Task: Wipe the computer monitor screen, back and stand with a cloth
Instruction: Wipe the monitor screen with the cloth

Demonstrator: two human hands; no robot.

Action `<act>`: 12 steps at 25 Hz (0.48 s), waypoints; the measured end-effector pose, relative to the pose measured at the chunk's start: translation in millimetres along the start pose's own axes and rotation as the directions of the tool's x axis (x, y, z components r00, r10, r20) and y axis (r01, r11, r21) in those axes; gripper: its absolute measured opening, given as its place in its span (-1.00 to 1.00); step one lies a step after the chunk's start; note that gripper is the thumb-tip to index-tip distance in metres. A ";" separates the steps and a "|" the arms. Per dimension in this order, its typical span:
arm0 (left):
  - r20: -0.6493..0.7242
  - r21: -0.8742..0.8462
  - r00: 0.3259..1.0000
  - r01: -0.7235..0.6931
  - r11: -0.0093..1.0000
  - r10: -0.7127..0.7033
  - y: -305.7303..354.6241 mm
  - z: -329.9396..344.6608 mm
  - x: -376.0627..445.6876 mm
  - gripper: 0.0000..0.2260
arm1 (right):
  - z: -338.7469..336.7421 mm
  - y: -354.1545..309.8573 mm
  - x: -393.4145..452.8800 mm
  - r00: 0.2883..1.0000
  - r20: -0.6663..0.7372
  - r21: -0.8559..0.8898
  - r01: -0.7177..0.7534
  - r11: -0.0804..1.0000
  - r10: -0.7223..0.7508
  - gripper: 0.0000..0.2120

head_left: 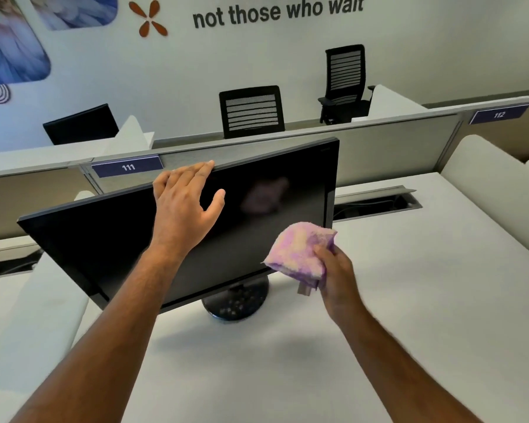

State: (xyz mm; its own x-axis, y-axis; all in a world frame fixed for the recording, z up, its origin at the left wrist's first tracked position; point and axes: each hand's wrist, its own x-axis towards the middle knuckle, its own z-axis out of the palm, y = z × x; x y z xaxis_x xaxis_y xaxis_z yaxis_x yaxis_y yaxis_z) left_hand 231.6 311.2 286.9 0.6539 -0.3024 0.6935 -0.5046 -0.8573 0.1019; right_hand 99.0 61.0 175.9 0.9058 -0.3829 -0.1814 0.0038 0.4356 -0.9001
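Observation:
A black computer monitor [104,239] stands on a white desk [409,300], tilted back, its dark screen off. Its round black stand [239,302] shows under the lower edge. My left hand [185,209] rests on the monitor's top edge, fingers laid over the rim and thumb spread in front of the screen. My right hand [338,279] grips a bunched pink and purple cloth [300,250] just in front of the screen's lower right corner. The cloth's faint reflection shows in the glass. The monitor's back is hidden.
A grey partition [394,141] with labels 111 and 112 runs behind the monitor. An open cable tray [376,203] lies in the desk at the right. Black office chairs [252,112] stand beyond the partition. White side dividers [486,184] flank the desk.

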 end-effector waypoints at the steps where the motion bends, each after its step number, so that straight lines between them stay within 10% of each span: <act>1: 0.005 0.000 1.000 0.003 1.000 -0.003 -0.4 -0.3 -0.4 -0.52 | -7.7 -22.7 3.7 0.997 -0.034 0.009 0.069 0.998 -0.068 -0.65; 8: 0.048 -0.001 0.999 -0.003 1.000 0.003 -2.2 -3.6 0.2 -0.48 | -9.1 -159.3 29.8 0.778 -0.075 -0.462 0.528 0.713 -0.624 -0.80; 12: 0.053 -0.009 0.998 0.014 1.000 -0.013 -0.3 -5.7 -1.4 -0.48 | 2.6 -185.5 76.3 0.779 -0.020 -0.524 0.526 0.670 -0.627 -0.82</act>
State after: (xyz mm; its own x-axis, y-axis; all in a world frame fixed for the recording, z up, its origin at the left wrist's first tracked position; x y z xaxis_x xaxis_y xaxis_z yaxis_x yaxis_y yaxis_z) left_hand 227.7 314.2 290.0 0.6896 -0.3129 0.6531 -0.5006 -0.8577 0.1177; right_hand 168.5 -46.9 330.0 0.6946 -0.5873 0.4155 0.2570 -0.3368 -0.9058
